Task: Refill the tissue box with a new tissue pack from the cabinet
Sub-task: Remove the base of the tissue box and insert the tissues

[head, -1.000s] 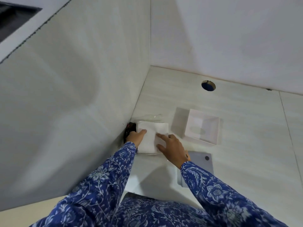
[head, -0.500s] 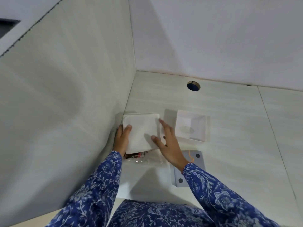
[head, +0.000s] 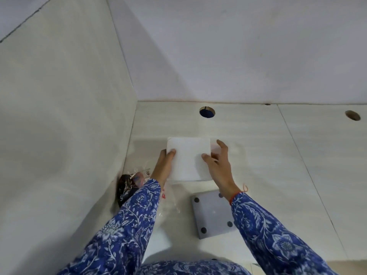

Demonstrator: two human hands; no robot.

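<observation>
At the frame's centre, the tissue stack (head: 188, 158) is pinched at its two sides by the left hand (head: 162, 165) and right hand (head: 218, 165), probably over the box. It looks light and soft; side edges hold it best.

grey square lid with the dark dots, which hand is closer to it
Right. The right hand sits on the tissue stack, its wrist just above the grey lid. The left hand grips the stack's far side, further from the lid.
</observation>
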